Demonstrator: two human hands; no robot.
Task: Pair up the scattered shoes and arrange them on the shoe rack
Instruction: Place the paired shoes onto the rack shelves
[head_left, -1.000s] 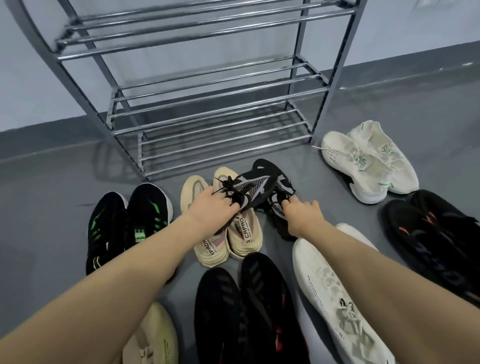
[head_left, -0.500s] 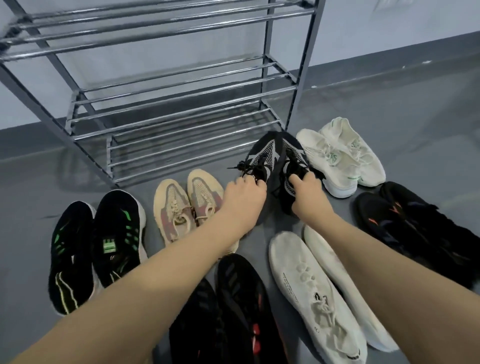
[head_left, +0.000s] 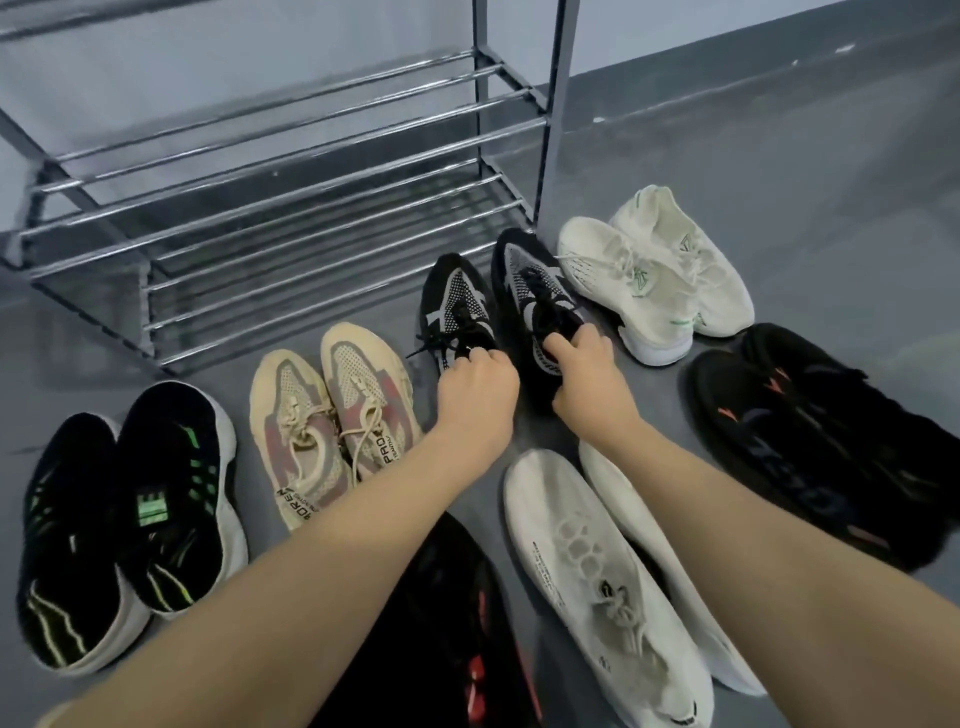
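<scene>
Scanning from the biggest item down: chrome shoe rack (head_left: 291, 208) fills my 11 o'clock, its visible rails bare, standing on grey floor (head_left: 779, 171). Shoes lie in side-by-side pairs around it. Black pair with orange marks (head_left: 810, 431) at 3 o'clock; white knit pair (head_left: 613, 561) at 5; black-and-green pair (head_left: 130, 519) at 8; black pair with red marks (head_left: 467, 623) at 6, partly under my forearm. Beige-and-pink pair (head_left: 332, 415) sits at 9 of centre, white pair with green logos (head_left: 654, 270) at 1. Dead centre, just off the rack's front corner: left black-and-grey shoe (head_left: 452, 301) and right black-and-grey shoe (head_left: 530, 291), side by side, toes toward the rack. Left hand (head_left: 475, 384) is curled around the left shoe's collar; right hand (head_left: 587, 369) has fingers clamped around the right shoe's collar by the laces.
</scene>
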